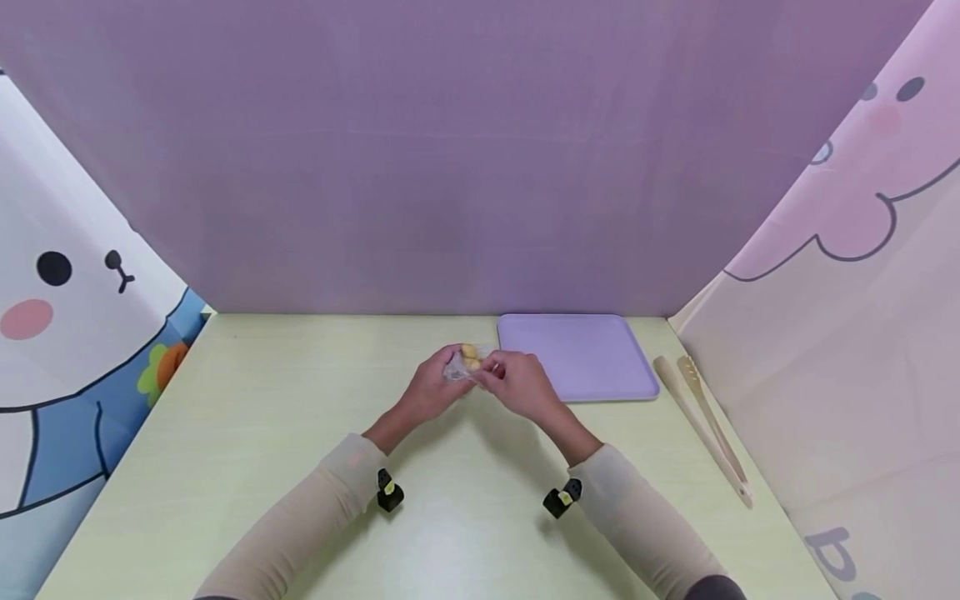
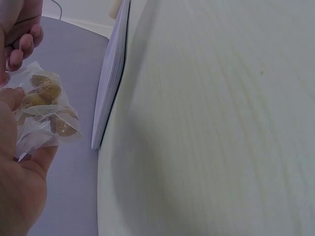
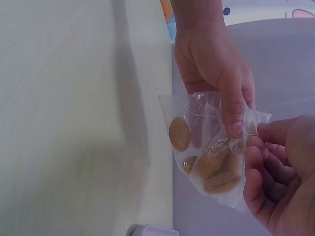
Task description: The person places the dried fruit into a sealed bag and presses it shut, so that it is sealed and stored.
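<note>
A clear plastic bag (image 3: 170,105) holds several brown, rounded pieces (image 3: 221,181) that could be nuts or small biscuits; their exact kind cannot be told. My left hand (image 1: 433,385) grips the bag from the left, its thumb pressed on the front of the plastic in the right wrist view. On the opposite side, my right hand (image 1: 521,385) pinches the bag's edge between thumb and forefinger, the other fingers curled. Both hands are raised over the table, close together, left of the purple tray's front corner. Whether the bag's mouth is parted cannot be told.
The purple tray (image 1: 573,358) lies at the table's back right. Light wooden tongs (image 1: 701,429) rest along the right edge, beside a printed cloth wall (image 1: 847,358). A purple backdrop (image 1: 435,167) stands behind the pale table (image 1: 300,392).
</note>
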A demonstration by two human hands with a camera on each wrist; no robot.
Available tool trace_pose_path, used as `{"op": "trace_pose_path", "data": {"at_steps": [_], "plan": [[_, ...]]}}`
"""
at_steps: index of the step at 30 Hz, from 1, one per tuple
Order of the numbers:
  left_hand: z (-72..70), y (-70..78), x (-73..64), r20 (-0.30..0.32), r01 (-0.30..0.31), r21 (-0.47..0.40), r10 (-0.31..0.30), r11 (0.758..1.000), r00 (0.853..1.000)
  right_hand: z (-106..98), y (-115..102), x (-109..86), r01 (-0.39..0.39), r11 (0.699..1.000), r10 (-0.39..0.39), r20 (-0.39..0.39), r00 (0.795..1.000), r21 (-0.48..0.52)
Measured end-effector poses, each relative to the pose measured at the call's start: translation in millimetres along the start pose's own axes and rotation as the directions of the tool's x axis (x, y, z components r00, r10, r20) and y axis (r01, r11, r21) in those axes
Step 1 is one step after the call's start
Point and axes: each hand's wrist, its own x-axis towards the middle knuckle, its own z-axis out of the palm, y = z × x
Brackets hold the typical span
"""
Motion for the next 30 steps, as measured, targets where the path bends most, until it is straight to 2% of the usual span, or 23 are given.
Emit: {"op": "trace_pose_path", "data": {"at_steps": [6, 13, 18, 25, 30], "plan": [[0.4, -1.4, -0.5, 0.014, -0.001, -0.039, 0.002, 0.999, 1.000, -4.9, -1.5, -0.3, 0.079, 0.996, -0.080, -0.027, 0.996, -0.042], [-0.1, -3.4, -1.2, 0.049, -0.009, -0.099, 0.014, 0.995, 0.999, -12.0, 2.7, -0.8, 0.199, 0.974, -0.206, -0.065, 0.976, -0.108], [-0.1, -4.3, -1.8, 0.085, -0.007, -0.178, 0.022, 0.984, 0.996, -16.3, 7.4, -0.3, 0.237, 0.960, -0.249, -0.067, 0.966, -0.150], [-1.1, -2.2, -2.2, 0.126, 0.018, -0.234, 0.012, 0.972, 0.992, -24.1, 12.7, 1.3, 0.278, 0.944, -0.297, -0.091, 0.951, -0.178], [-1.6, -5.9, -3.8, 0.153, 0.041, -0.275, 0.002, 0.961, 0.988, -32.0, 15.2, 3.4, 0.312, 0.934, -0.331, -0.095, 0.939, -0.173]]}}
